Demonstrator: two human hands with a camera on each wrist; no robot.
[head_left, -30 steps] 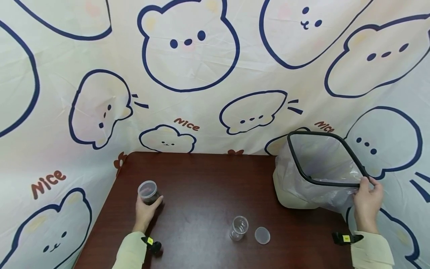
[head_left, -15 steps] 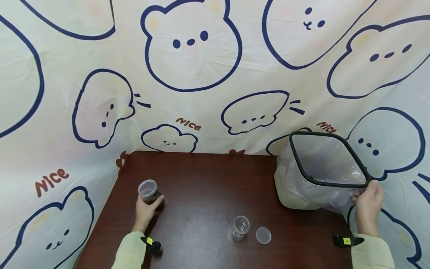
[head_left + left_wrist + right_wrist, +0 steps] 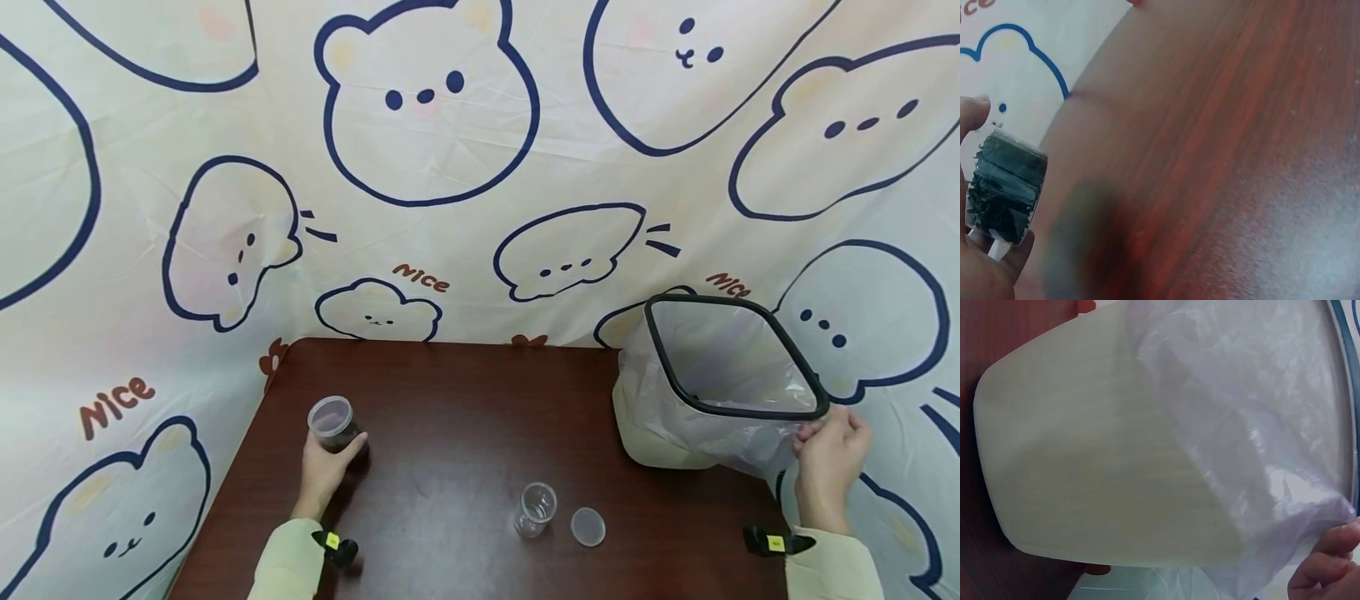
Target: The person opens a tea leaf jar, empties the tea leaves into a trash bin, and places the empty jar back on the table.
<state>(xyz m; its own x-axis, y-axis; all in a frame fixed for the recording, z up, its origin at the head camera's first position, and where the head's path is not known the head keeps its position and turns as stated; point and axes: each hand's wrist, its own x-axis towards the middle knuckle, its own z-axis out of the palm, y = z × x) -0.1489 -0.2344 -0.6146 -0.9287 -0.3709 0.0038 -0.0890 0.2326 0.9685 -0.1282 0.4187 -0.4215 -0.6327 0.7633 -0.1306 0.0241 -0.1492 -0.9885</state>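
Observation:
At the table's left, my left hand (image 3: 324, 473) grips a clear lidded jar (image 3: 330, 417), thumb on one side. Dark, shredded bits fill the jar (image 3: 1007, 184) in the left wrist view. My right hand (image 3: 832, 458) pinches the thin translucent bin liner (image 3: 1291, 512) just below the near right corner of a cream trash bin (image 3: 652, 446). The liner is folded outward over the bin's wall, under a dark rim frame (image 3: 750, 411). In the right wrist view, curled fingers (image 3: 1329, 569) meet the gathered liner edge.
A clear open jar (image 3: 535, 508) stands near the front middle of the dark brown table (image 3: 435, 417). Beside it lies a round translucent lid (image 3: 588, 527). A cartoon-printed cloth (image 3: 450, 250) hangs behind and at both sides of the table.
My right hand has gone from the rim frame's corner to the liner just below it, shifting slightly right and down. The left hand and its jar have hardly moved.

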